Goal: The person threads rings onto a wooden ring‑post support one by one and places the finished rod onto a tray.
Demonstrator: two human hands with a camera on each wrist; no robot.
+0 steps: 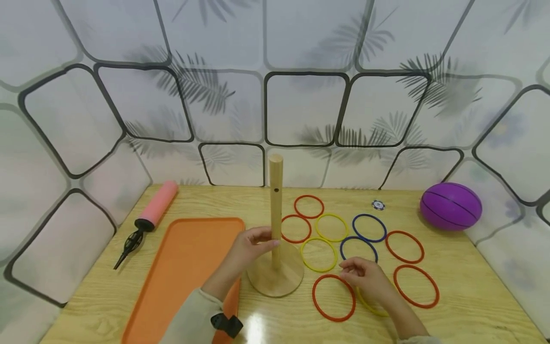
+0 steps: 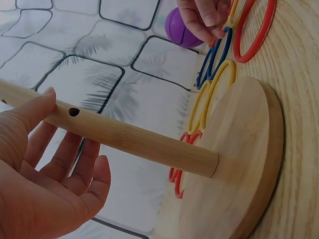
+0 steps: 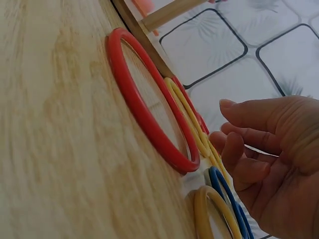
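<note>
Pink pump point(image 1: 156, 206): left of the frame; likely light.
Orange tray point(image 1: 194, 272): lower left, flat on the surface point(image 1: 77, 313).
Left hand point(image 1: 247, 249): grasping the post, thumb on one side, fingers behind.
Wooden stand point(image 1: 277, 212): lower centre, upright on its round base; looks rigid, probably bottom-heavy and fairly smooth. The post is the natural hold; gripping lower should steady it.
Rings: centre to lower right, flat; red, yellow and blue. They look light, fairly stiff, unlikely to break; best pinched at the rim, as on the nearest red ring point(image 3: 130, 94).
Right hand point(image 1: 368, 279): above the rings, fingers loosely bent, nothing grasped.
Purple ball point(image 1: 450, 206): right edge; could roll.
</note>
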